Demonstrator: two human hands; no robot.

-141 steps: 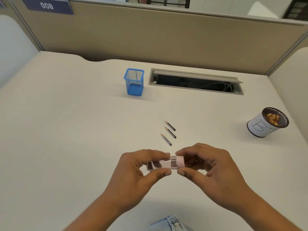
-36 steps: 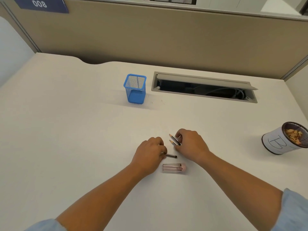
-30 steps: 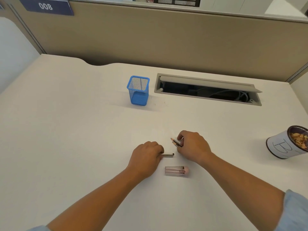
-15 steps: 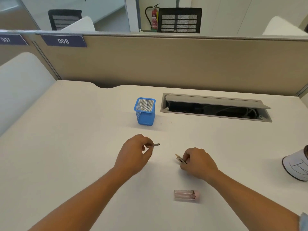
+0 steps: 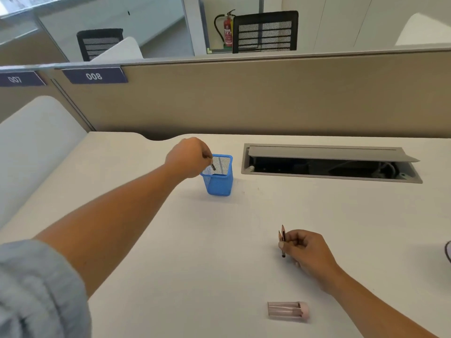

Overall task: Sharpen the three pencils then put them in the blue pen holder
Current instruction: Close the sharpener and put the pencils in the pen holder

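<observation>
Left hand (image 5: 189,157): fingers pinched on one pencil (image 5: 212,166), tip-down over blue pen holder (image 5: 218,178) mouth; right hand (image 5: 308,250): clamped on two pencils (image 5: 282,239) above tabletop (image 5: 219,240); sharpener (image 5: 288,311) lying nearby; risk: light holder tipping if knuckles nudge rim.

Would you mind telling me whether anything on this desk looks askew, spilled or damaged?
Nothing stands out. The blue mesh pen holder stands upright, the pink transparent sharpener lies on its side on the white desk, and no shavings show. The grey cable-tray flap is propped open.
</observation>
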